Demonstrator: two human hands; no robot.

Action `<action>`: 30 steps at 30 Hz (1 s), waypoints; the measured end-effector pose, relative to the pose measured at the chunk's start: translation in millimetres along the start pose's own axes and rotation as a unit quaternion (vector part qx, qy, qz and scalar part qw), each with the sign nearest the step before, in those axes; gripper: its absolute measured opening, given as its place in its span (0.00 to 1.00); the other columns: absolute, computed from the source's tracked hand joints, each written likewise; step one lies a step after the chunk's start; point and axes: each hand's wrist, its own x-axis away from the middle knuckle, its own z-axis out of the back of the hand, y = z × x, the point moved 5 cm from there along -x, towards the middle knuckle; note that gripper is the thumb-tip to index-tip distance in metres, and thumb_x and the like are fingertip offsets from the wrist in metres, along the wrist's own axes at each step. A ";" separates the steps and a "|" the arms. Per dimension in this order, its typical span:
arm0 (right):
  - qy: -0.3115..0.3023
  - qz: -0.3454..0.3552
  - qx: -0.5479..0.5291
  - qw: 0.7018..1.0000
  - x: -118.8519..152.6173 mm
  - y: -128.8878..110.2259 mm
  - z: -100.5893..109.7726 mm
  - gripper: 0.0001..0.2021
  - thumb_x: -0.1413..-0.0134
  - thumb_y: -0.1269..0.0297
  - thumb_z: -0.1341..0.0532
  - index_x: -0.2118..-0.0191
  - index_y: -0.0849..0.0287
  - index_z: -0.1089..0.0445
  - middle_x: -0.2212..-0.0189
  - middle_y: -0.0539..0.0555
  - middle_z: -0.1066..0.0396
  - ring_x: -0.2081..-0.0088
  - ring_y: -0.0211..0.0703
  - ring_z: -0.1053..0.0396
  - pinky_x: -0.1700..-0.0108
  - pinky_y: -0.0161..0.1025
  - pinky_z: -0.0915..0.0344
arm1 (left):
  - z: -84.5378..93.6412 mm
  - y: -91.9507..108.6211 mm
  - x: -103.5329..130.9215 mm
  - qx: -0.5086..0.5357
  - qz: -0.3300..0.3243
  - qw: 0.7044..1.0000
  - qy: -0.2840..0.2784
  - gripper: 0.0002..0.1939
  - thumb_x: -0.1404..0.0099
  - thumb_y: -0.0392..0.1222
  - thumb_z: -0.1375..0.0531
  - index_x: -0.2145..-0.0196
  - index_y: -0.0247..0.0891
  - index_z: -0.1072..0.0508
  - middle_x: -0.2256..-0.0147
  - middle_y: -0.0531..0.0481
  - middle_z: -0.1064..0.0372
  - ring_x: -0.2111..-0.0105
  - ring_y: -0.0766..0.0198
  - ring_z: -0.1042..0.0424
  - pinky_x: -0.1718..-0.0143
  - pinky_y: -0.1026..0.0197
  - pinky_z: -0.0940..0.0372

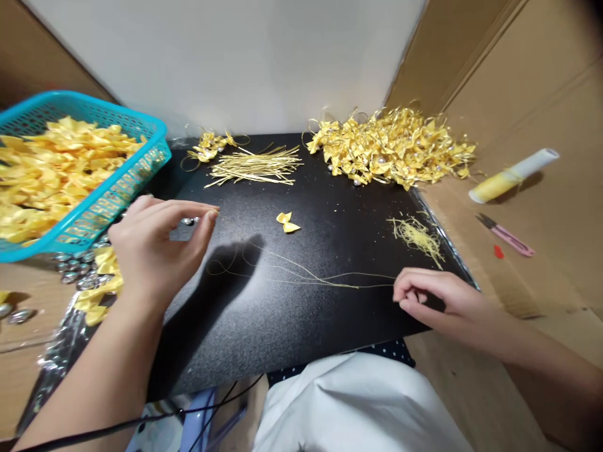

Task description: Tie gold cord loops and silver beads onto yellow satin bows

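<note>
The table [301, 326] is brightly lit from above, and a pale glare is spread across its black middle. A dark shadow [211, 295] is cast on it by the left hand [155, 245]. The wall [245, 56] is softly lit. The edges are stretched, the upper right corner is darkened and blurred, and the thread [339, 285] is only faintly resolved.

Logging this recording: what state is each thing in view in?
Left hand: pinched, raised; contents unclear
Right hand: fingers closed on yellow thread
Yellow thread: slack, strands crossing
Single bow: lying loose
Turquoise basket: heaped with yellow bows
Gold twist ties: loosely piled, mostly straight
Beaded bows: heaped together
Silver beads: loose
Thread scraps: tangled
Pink-handled snips: lying flat, blade opening unclear
</note>
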 end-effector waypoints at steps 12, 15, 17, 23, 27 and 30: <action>0.068 0.216 0.056 0.972 -146.2 -120.9 -60.9 0.22 0.46 0.61 0.34 0.48 0.66 0.33 0.53 0.61 0.30 0.49 0.49 0.36 0.44 0.47 0.39 | 8.3 16.7 -1.7 0.001 -0.047 0.999 0.014 0.03 0.38 0.38 0.37 0.71 0.40 0.25 0.69 0.55 0.21 0.72 0.66 0.26 0.67 0.60 0.35; 0.084 0.208 0.091 0.970 -162.1 -128.9 -69.0 0.14 0.42 0.60 0.38 0.55 0.65 0.29 0.59 0.58 0.29 0.56 0.47 0.35 0.50 0.45 0.39 | 10.4 17.4 -1.5 0.002 -0.046 0.999 0.020 0.03 0.39 0.36 0.37 0.71 0.40 0.26 0.69 0.54 0.21 0.71 0.65 0.25 0.66 0.60 0.34; 0.080 0.222 0.091 0.967 -163.9 -131.1 -70.2 0.09 0.37 0.64 0.42 0.65 0.63 0.29 0.65 0.55 0.29 0.61 0.43 0.36 0.53 0.42 0.40 | 11.0 16.5 -1.7 0.005 -0.045 0.999 0.020 0.04 0.39 0.36 0.37 0.71 0.41 0.26 0.69 0.54 0.21 0.71 0.65 0.25 0.66 0.59 0.34; 0.027 0.295 -0.066 0.953 -145.8 -120.6 -54.8 0.15 0.36 0.68 0.48 0.76 0.60 0.39 0.74 0.49 0.36 0.67 0.37 0.39 0.58 0.37 0.43 | 10.1 13.9 -1.7 0.019 -0.040 0.999 0.021 0.04 0.39 0.34 0.37 0.71 0.40 0.27 0.69 0.53 0.21 0.72 0.65 0.25 0.67 0.60 0.35; 0.012 0.279 -0.119 0.953 -123.9 -104.1 -32.9 0.15 0.36 0.64 0.48 0.75 0.59 0.41 0.75 0.48 0.40 0.69 0.37 0.41 0.61 0.37 0.43 | 4.7 13.0 1.2 0.016 -0.050 0.999 0.007 0.04 0.40 0.34 0.36 0.71 0.39 0.27 0.69 0.52 0.21 0.72 0.65 0.26 0.67 0.60 0.35; -0.025 0.252 -0.157 0.955 -104.9 -91.3 -17.1 0.16 0.35 0.61 0.48 0.76 0.59 0.42 0.74 0.49 0.41 0.70 0.36 0.43 0.64 0.36 0.44 | 2.8 10.7 2.4 0.014 -0.043 0.999 0.003 0.03 0.40 0.34 0.36 0.70 0.40 0.26 0.69 0.53 0.21 0.73 0.65 0.27 0.67 0.59 0.35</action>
